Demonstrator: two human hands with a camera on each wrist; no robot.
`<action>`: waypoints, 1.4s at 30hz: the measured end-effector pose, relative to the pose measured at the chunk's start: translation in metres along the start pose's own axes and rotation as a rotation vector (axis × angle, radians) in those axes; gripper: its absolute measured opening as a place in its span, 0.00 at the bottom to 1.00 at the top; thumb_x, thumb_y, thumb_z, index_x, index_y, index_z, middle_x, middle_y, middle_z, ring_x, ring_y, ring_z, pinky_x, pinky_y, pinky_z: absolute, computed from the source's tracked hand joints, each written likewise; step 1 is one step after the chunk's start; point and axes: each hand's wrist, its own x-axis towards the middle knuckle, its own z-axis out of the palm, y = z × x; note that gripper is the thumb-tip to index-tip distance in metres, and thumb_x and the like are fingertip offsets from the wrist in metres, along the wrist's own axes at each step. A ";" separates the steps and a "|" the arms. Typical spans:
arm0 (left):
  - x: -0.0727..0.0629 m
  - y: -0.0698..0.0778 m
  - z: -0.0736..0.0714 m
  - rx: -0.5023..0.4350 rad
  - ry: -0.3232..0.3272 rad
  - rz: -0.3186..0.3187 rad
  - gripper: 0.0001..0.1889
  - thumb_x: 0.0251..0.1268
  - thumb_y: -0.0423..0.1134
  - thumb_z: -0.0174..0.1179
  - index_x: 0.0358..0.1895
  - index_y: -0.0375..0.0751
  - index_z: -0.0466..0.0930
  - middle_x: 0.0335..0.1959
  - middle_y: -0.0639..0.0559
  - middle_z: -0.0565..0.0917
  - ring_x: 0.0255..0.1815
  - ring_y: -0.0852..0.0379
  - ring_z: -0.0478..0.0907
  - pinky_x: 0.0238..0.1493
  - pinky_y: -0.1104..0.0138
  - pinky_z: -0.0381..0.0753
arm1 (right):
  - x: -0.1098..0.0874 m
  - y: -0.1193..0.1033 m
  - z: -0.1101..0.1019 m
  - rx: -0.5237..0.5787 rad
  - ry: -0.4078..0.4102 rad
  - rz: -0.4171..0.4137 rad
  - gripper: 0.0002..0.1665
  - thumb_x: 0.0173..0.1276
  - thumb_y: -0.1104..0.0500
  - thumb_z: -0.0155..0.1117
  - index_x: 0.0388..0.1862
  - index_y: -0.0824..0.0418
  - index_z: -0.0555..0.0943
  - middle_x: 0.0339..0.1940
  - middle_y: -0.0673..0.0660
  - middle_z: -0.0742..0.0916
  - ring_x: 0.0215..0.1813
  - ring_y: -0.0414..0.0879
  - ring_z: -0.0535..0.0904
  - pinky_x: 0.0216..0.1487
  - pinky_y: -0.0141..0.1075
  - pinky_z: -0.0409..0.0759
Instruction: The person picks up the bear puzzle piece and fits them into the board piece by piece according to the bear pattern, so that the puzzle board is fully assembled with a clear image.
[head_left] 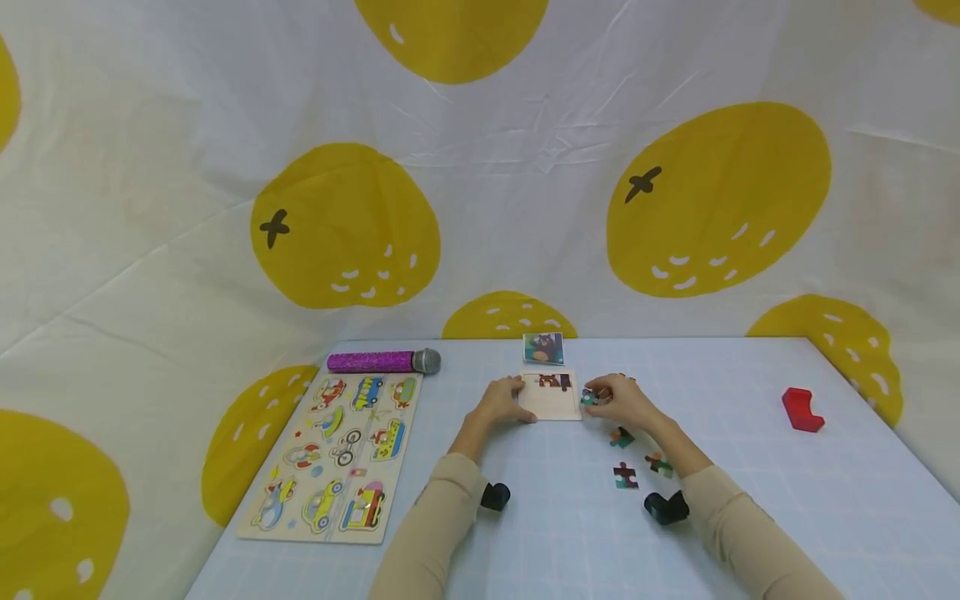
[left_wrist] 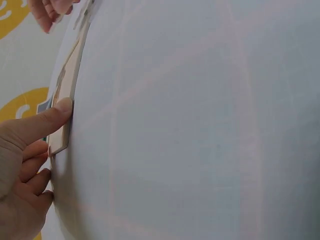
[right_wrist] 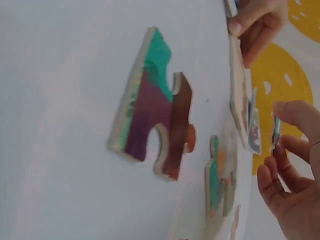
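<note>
A small wooden jigsaw tray [head_left: 551,409] lies in the middle of the table, with brown bear pieces set along its top right. My left hand [head_left: 498,402] holds the tray's left side, the thumb [left_wrist: 59,111] on its near edge and the fingers around the corner. Beside the tray's right edge, my right hand [head_left: 622,402] pinches a jigsaw piece [right_wrist: 276,131] between thumb and fingers, held off the table. Loose jigsaw pieces lie below that hand: a green-and-orange one [head_left: 621,437], another [head_left: 659,464], and a maroon-and-green one [right_wrist: 150,107].
A picture card [head_left: 543,348] stands behind the tray. At left lies a vehicle peg puzzle [head_left: 318,467], with a purple microphone [head_left: 375,362] along its far edge. A red block [head_left: 802,409] sits far right. A fruit-print cloth [head_left: 525,208] hangs behind the table.
</note>
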 end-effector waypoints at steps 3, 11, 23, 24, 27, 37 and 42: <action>0.000 -0.001 0.000 -0.019 0.003 -0.008 0.40 0.44 0.43 0.75 0.64 0.35 0.69 0.69 0.46 0.67 0.71 0.44 0.58 0.71 0.55 0.56 | 0.003 -0.006 -0.004 0.014 0.075 -0.074 0.26 0.56 0.60 0.71 0.50 0.75 0.79 0.41 0.64 0.83 0.41 0.54 0.79 0.39 0.41 0.82; -0.001 -0.005 0.002 -0.057 0.021 0.006 0.41 0.43 0.44 0.76 0.64 0.35 0.69 0.68 0.47 0.67 0.71 0.44 0.58 0.71 0.55 0.56 | 0.010 -0.020 -0.005 0.076 0.344 -0.277 0.23 0.51 0.69 0.72 0.47 0.76 0.79 0.40 0.68 0.77 0.35 0.56 0.80 0.36 0.43 0.84; -0.001 -0.005 0.004 -0.096 0.033 -0.017 0.41 0.43 0.43 0.76 0.64 0.36 0.70 0.69 0.46 0.66 0.72 0.45 0.57 0.71 0.55 0.56 | 0.014 -0.045 -0.008 0.253 0.583 -0.415 0.24 0.48 0.79 0.69 0.48 0.81 0.77 0.36 0.73 0.80 0.30 0.61 0.80 0.32 0.37 0.84; -0.001 -0.005 0.004 -0.099 0.033 -0.018 0.41 0.43 0.43 0.76 0.64 0.36 0.70 0.69 0.46 0.66 0.72 0.45 0.57 0.71 0.55 0.56 | 0.012 -0.049 -0.010 0.276 0.588 -0.405 0.24 0.48 0.79 0.69 0.48 0.82 0.77 0.37 0.74 0.80 0.30 0.61 0.80 0.33 0.35 0.84; -0.001 -0.005 0.004 -0.097 0.032 -0.016 0.41 0.43 0.43 0.76 0.65 0.36 0.69 0.69 0.46 0.66 0.72 0.45 0.57 0.71 0.55 0.56 | 0.006 -0.062 -0.015 0.356 0.567 -0.351 0.24 0.49 0.80 0.67 0.49 0.82 0.76 0.39 0.76 0.80 0.32 0.57 0.81 0.35 0.29 0.83; -0.002 -0.006 0.004 -0.099 0.032 0.000 0.41 0.43 0.44 0.76 0.65 0.36 0.69 0.69 0.47 0.66 0.72 0.46 0.57 0.71 0.55 0.56 | 0.008 -0.061 -0.019 0.528 0.492 -0.319 0.22 0.54 0.81 0.61 0.51 0.83 0.74 0.44 0.79 0.79 0.37 0.44 0.81 0.39 0.23 0.80; -0.005 -0.006 0.002 -0.104 0.048 0.046 0.41 0.42 0.42 0.76 0.63 0.32 0.70 0.67 0.46 0.68 0.71 0.45 0.58 0.71 0.55 0.56 | 0.014 -0.049 -0.015 0.618 0.498 -0.220 0.17 0.60 0.76 0.60 0.48 0.81 0.72 0.38 0.66 0.83 0.31 0.34 0.82 0.36 0.27 0.82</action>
